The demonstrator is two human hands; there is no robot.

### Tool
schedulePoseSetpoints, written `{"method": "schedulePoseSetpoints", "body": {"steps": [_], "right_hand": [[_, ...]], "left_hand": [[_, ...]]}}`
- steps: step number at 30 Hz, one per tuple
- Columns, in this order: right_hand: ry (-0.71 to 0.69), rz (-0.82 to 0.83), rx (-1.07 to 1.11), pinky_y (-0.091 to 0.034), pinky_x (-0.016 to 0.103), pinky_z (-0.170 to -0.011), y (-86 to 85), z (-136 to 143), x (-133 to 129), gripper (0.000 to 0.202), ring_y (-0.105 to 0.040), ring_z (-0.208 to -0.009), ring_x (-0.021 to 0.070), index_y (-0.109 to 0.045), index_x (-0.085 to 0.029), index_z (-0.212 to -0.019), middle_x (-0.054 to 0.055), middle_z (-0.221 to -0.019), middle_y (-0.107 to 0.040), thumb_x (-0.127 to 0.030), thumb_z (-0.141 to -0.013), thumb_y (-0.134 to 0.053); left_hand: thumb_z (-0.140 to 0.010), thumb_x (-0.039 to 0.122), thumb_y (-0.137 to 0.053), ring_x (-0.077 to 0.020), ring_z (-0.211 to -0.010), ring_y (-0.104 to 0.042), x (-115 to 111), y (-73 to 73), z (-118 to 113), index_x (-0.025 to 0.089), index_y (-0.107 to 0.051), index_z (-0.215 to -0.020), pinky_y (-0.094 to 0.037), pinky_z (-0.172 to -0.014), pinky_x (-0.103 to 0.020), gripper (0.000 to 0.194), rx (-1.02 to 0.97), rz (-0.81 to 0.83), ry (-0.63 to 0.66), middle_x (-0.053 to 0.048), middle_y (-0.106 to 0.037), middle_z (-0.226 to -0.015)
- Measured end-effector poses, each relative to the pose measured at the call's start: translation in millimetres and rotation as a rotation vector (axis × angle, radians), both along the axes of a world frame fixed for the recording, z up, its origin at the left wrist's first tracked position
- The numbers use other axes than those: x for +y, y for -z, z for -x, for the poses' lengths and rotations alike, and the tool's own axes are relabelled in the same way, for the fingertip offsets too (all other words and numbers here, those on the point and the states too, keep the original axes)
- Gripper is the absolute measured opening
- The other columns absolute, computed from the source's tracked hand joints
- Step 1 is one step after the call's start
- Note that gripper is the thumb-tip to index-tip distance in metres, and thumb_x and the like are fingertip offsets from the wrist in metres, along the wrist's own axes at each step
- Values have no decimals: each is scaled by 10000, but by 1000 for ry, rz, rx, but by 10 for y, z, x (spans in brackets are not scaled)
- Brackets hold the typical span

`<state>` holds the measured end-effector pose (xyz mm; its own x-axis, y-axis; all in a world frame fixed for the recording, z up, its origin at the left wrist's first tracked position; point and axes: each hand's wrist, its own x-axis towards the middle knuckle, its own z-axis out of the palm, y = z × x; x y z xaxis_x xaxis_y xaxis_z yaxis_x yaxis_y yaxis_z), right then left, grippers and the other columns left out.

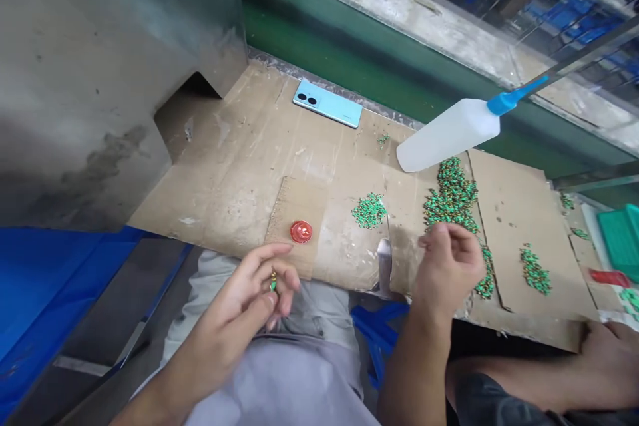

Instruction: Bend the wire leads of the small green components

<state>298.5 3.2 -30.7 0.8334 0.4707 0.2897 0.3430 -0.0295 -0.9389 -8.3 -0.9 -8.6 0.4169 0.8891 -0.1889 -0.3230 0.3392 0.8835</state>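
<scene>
My left hand (262, 286) is curled near the table's front edge, with a small green-and-gold piece (273, 281) held between its fingers. My right hand (449, 263) has its fingertips pinched together at the near edge of a large pile of small green-and-gold pieces (452, 193). Whatever sits in that pinch is too small to make out. Between my hands lies a smaller heap of green pieces (370, 211). A glossy red blob (301, 231) rests on a cardboard square (285, 203), just beyond my left fingertips.
A light-blue phone (329, 105) lies at the back edge. The white squeeze bottle (449, 135) with a blue nozzle leans beyond the big pile. A metal strip (384, 263) sits at the front edge. At right are another person's arm (544, 373), more pieces (535, 271) and a green tray (622, 239).
</scene>
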Motion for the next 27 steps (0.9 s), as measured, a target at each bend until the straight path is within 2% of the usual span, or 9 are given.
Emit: {"method": "schedulePoseSetpoints", "body": {"steps": [3,5,6,9,11,13,16,20,27], "right_hand": [[119,-13,-91,-511,324,-676,27,-263,27,345,-665,-826,197,-701,-175,-1143,63,-1044,-700,-313,-858,-839],[92,46,-236,-536,351,-721,24,-246,-14,329,-677,-904,221,-706,-182,-1173,95,-1145,-700,-326,-896,-813],[6,105,-324,-544,363,-741,25,-196,-39,275,-676,-904,225,-724,-185,-1140,96,-1130,-708,-339,-923,-792],[-399,311,-504,-557,378,-770,57,6,-80,160,-676,-885,231,-763,-203,-1007,76,-1001,-718,-355,-990,-716],[-518,395,-555,-567,387,-780,93,100,-65,173,-688,-900,241,-767,-210,-977,82,-986,-718,-347,-1015,-668],[-505,425,-566,-571,399,-791,123,128,-36,200,-696,-900,252,-763,-208,-956,94,-980,-726,-346,-1027,-637],[-486,445,-582,-563,404,-777,141,88,-9,223,-688,-849,257,-758,-203,-926,103,-957,-740,-375,-1016,-649],[-471,517,-647,-538,420,-778,153,39,-4,270,-653,-790,259,-727,-203,-915,110,-943,-715,-424,-1022,-613],[-449,622,-745,-502,473,-825,175,35,14,272,-633,-922,325,-632,-225,-950,138,-968,-657,-447,-1038,-502]], "left_hand": [[-1088,221,-645,-199,-1071,-809,48,-15,72,305,-731,-1358,-667,-817,-208,295,-105,71,3,-112,-809,-1226],[-1068,203,-687,-241,-1230,-786,65,-30,95,292,-749,-1328,-671,-958,-257,282,-139,104,-6,-126,-805,-1328],[-1058,203,-708,-246,-1241,-784,69,-39,100,281,-760,-1304,-671,-970,-261,263,-153,127,-9,-127,-810,-1328],[-999,230,-805,-235,-1141,-826,74,-76,99,233,-789,-1198,-686,-864,-209,199,-155,249,-23,-121,-850,-1219],[-948,240,-868,-222,-1052,-849,77,-108,92,208,-790,-1142,-683,-782,-179,212,-129,359,-29,-109,-866,-1156],[-918,233,-898,-211,-965,-862,81,-135,81,190,-786,-1106,-675,-719,-165,224,-117,433,-31,-98,-873,-1116],[-924,217,-890,-201,-907,-865,85,-151,58,167,-787,-1102,-670,-704,-166,212,-167,434,-23,-101,-873,-1104],[-961,163,-837,-216,-996,-857,72,-136,39,174,-779,-1211,-677,-812,-203,257,-268,396,5,-115,-852,-1197],[-1019,156,-743,-227,-1068,-841,24,-119,71,150,-790,-1229,-663,-842,-208,216,-303,361,61,-132,-824,-1269]]}}
